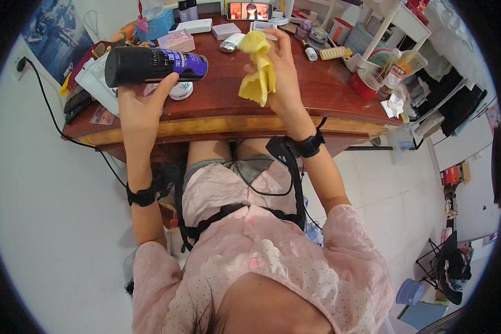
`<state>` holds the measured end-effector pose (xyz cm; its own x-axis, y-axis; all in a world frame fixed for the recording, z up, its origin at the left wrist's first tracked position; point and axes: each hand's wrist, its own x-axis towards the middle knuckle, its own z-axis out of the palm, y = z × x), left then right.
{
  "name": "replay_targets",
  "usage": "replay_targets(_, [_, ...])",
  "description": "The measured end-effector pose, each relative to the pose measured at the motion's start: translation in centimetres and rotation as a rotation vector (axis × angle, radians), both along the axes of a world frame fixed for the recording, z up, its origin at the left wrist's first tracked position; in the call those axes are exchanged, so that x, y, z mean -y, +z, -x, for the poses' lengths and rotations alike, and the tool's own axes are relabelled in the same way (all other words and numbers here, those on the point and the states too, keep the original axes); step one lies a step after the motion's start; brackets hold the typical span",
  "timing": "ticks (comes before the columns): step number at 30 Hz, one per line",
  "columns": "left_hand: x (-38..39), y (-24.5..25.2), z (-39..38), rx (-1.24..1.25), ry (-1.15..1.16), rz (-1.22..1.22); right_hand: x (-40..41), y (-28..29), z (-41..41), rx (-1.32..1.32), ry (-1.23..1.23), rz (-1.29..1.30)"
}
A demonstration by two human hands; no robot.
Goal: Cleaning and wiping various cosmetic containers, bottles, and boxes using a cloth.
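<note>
My left hand (pixel 144 102) grips a black and purple spray can (pixel 137 64), which lies on its side in the air over the left part of the desk. The can bears writing. In my right hand (pixel 286 79) is a crumpled yellow cloth (pixel 259 69), raised over the middle of the desk, its lower edge hanging down. Some of the right fingers are hidden behind the cloth. Can and cloth are apart. Just below the can sits a small round white container (pixel 180 91) with a green mark. A silvery packet (pixel 232 43) lies behind, between the two hands.
A phone (pixel 249 11) with a lit screen stands at the back of the wooden desk (pixel 221 108). Small boxes and a blue box (pixel 155 25) are at the back left. Cosmetics, a red cup (pixel 365 83) and a white rack (pixel 384 29) crowd the right. A black cable (pixel 52 106) runs down the left wall.
</note>
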<state>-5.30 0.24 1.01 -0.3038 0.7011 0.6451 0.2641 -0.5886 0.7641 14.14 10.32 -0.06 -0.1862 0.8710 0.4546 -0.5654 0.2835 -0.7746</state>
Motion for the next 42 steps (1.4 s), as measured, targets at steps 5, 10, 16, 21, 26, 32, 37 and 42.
replay_targets(5, [-0.4, -0.4, 0.6, -0.131, 0.113, -0.129, -0.3, 0.5, 2.1, 0.503, -0.294, -0.584])
replay_targets(10, [-0.4, -0.2, 0.0, -0.231, 0.259, -0.085, 2.0, 0.7, 5.2, 0.852, -0.484, -0.882])
replay_targets(16, [-0.2, 0.4, 0.8, -0.117, 0.213, -0.079, -0.5, 0.9, 8.2, 0.99, -0.372, -0.563])
replay_targets(21, [1.1, 1.5, 2.4, -0.198, 0.314, -0.207, -4.4, -0.4, 11.6, 0.869, -0.228, -0.54])
replay_targets(26, [1.3, 1.4, 3.5, -0.171, 0.312, -0.21, -6.4, -1.1, 15.1, 1.056, -0.101, -0.591])
replay_targets(32, [1.1, 1.6, 3.4, -0.11, 0.253, -0.189, -8.0, -1.1, 16.5, 1.271, -0.014, -0.584])
replay_targets(37, [0.6, 1.1, 4.9, -0.16, 0.313, -0.137, -7.5, -0.5, 16.5, 1.305, 0.091, -0.566])
replay_targets(42, [0.1, 0.8, 5.1, -0.136, 0.322, -0.114, -7.9, -0.2, 16.4, 1.352, 0.175, -0.582])
